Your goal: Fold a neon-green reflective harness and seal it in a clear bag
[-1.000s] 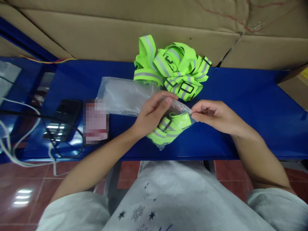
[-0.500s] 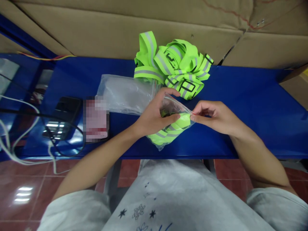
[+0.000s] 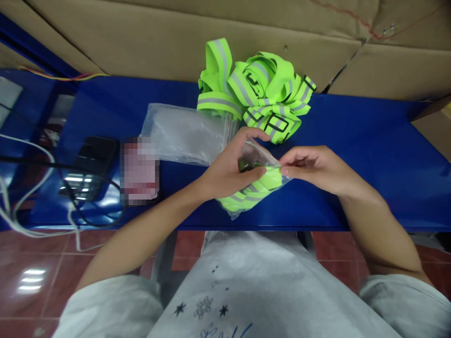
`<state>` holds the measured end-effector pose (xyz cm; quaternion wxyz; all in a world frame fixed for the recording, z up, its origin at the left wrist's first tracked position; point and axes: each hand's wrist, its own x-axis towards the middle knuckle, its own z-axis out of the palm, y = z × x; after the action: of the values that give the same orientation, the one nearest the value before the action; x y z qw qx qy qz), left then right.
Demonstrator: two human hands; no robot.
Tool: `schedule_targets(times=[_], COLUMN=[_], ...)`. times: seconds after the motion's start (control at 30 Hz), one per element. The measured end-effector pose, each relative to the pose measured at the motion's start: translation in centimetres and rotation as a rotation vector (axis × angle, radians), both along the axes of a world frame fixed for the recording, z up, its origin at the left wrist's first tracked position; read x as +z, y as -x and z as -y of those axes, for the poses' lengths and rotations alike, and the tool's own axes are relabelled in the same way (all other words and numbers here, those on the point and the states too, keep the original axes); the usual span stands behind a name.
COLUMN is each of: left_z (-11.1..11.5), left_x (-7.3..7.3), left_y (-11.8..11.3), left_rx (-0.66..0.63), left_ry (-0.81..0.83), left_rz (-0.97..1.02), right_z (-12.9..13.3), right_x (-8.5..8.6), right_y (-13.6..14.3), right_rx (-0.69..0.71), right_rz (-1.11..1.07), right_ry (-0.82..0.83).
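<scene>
Between my hands is a clear zip bag (image 3: 255,152) with a folded neon-green reflective strap (image 3: 250,191) inside it. The bag's mouth gapes toward the far side. My left hand (image 3: 232,164) holds the bag's left side, its thumb on the near edge over the strap and its index finger curved along the far edge. My right hand (image 3: 313,168) pinches the right corner of the mouth between thumb and fingertips. Beyond my hands lies a heap of neon-green reflective straps (image 3: 260,89) with grey stripes and black buckles.
Flat clear zip bags (image 3: 186,134) lie left of my hands on the blue table (image 3: 362,141). Farther left are a blurred-out pinkish item (image 3: 140,171), a black phone-like device (image 3: 93,164) and white cables (image 3: 21,230). Cardboard boxes (image 3: 158,40) stand along the back.
Both hands keep nearly the same grip on the bag. My right fingertips sit slightly differently at its corner. The whole view has shifted a little.
</scene>
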<state>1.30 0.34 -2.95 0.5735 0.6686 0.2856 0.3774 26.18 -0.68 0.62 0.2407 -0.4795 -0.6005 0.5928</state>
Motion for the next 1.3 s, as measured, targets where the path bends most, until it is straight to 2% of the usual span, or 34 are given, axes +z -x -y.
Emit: schedule_targets(times=[0.07,0.13,0.3,0.53,0.7,0.8,1.0,1.3], left_z=[0.0,0.0,0.0,-0.1,0.1,0.1,0.1,0.1], left_x=[0.1,0.2,0.4,0.1,0.4,0.5,0.4,0.2], left_y=[-0.1,-0.2,-0.1,-0.1,-0.1,-0.1,0.0,-0.4], left_rx=[0.092,0.125,0.069,0.045,0.009,-0.026,-0.012,-0.085], left_ry=[-0.042,-0.053,0.015,0.0,0.086,0.113,0.093,0.129], left_rz=[-0.031,-0.047,-0.046,-0.036,-0.022,-0.001,-0.034,-0.009], right_z=[0.0,0.0,-0.2,-0.3,0.0,0.0,-0.1,0.4], right_x=[-0.1,-0.2,-0.5,-0.8,-1.2,-1.1,-0.6,-0.9], right_y=[0.0,-0.1,-0.3,-0.4,-0.2,-0.1,0.0,0.8], right_rx=[-0.011,-0.012,0.016,0.048,0.034,0.039,0.07,0.039], right_rz=[0.011,0.014,0.005,-0.039,-0.05,-0.055,-0.045,0.036], right_ry=[-0.004,-0.008,0.004,0.016,-0.008,-0.006,0.026,-0.062])
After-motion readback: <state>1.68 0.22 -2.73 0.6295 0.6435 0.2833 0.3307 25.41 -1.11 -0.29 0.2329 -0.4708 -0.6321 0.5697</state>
